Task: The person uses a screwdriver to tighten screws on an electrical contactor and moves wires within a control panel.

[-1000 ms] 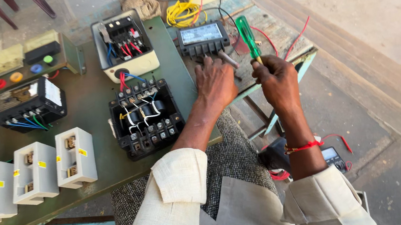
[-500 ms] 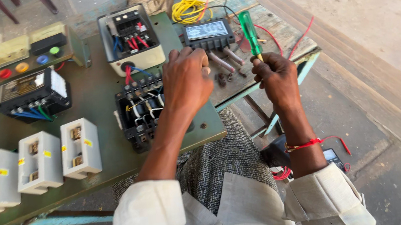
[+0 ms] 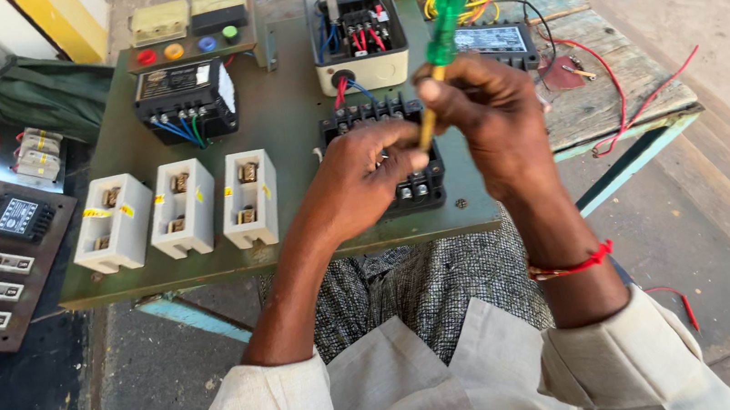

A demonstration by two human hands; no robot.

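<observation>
Green screwdriver (image 3: 449, 5) pinched upright in right hand (image 3: 488, 122) fingers; left hand (image 3: 360, 178) fingers curled on black contactor (image 3: 396, 151) near board edge.

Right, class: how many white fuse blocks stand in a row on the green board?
3. Left block, middle block and right block stand side by side at the green board front-left, left of the left hand.

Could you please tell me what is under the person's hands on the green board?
A black contactor block with screw terminals lies under the left hand and right hand, which holds a green-handled screwdriver. Its middle and wiring are covered by the hands.
</observation>
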